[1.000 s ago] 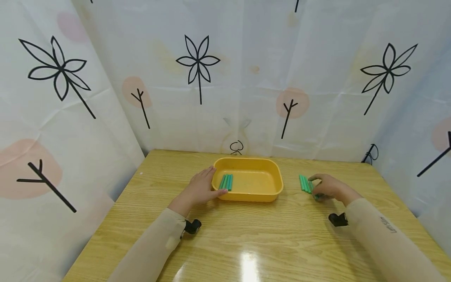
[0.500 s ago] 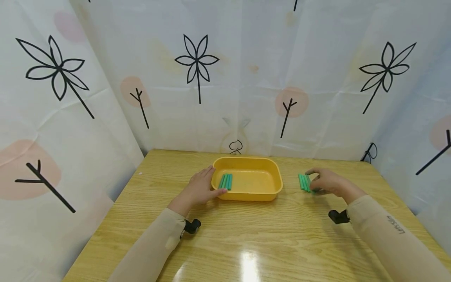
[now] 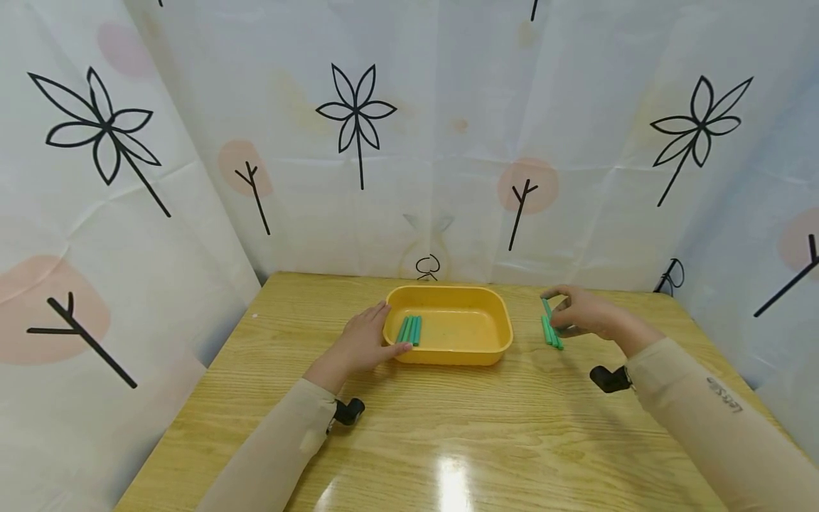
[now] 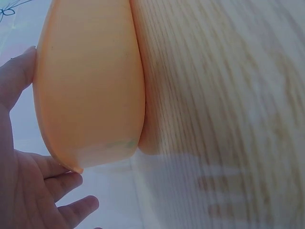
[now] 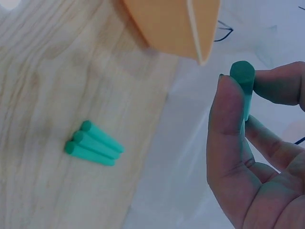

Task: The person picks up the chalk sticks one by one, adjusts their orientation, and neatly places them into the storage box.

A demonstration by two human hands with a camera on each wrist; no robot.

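Note:
A yellow plastic tub (image 3: 457,358) stands near the back of the table. My left hand (image 3: 365,338) rests against its left end, thumb at the near rim and fingertips at the far side; in the left wrist view the fingers are extended along the rim. Several green and teal sticks (image 3: 409,331) lie side by side inside, at the left. To the right of the tub my right hand (image 3: 585,313) pinches a green stick (image 5: 242,76) between thumb and fingers, raised above the table. Three more green sticks (image 5: 93,145) lie together on the wood below it.
The wooden table (image 3: 409,419) extends in front of the tub. A white patterned curtain (image 3: 441,163) hangs behind and at both sides. A black cable (image 3: 669,277) shows at the back right corner. Small black cameras (image 3: 610,379) sit on both wrists.
My right hand has picked up a green stick from the right of the row and moved up and leftward with it. The left hand and the tub stay in place.

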